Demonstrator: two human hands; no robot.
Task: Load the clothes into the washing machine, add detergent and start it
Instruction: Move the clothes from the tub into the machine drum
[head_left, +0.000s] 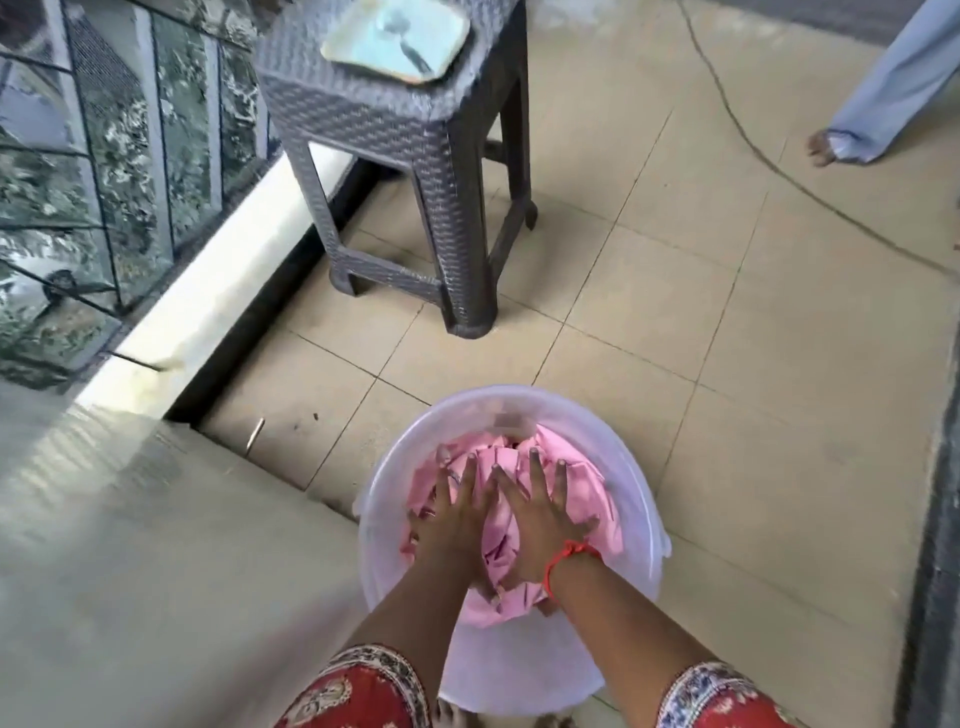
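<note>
Both hands were down in a translucent white bucket (511, 415) on the tiled floor (727, 389), near centre. Left hand (457, 525) & right hand (540, 530) lay palm-down, side by side on the pink clothes (582, 499) inside; fingers spread apart, pressing flat on the cloth, not clamped on it. Red thread band (563, 558) on right wrist. Dark woven stool (395, 135) stood far, w/ a pale tray (395, 36) on top. Another person's foot (823, 148) far right. Railing (93, 156) at left.
</note>
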